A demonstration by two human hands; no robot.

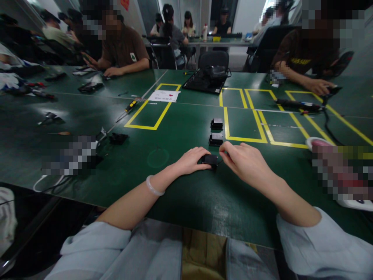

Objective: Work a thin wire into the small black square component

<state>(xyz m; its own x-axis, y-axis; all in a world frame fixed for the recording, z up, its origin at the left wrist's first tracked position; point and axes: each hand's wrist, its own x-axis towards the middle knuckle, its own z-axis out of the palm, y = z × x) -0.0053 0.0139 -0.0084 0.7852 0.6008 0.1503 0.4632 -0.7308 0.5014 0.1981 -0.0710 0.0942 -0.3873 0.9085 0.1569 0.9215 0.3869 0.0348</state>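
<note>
A small black box-shaped part (210,160) lies on the green table (180,194) right in front of me. My left hand (192,160), with a pale bangle on its wrist, curls over the part's left side and holds it. My right hand (244,161) comes in from the right with its fingers pinched together at the part's right edge; what they pinch is too small to make out. Two more black parts sit in a row just beyond, the nearer (216,139) and the farther (217,124).
Yellow tape rectangles (151,111) mark the table. A screwdriver (126,109), a white paper (164,95) and a black tray (204,81) lie farther off. Black tools and cables sit left. Other people sit around the table; a white device (354,203) is at right.
</note>
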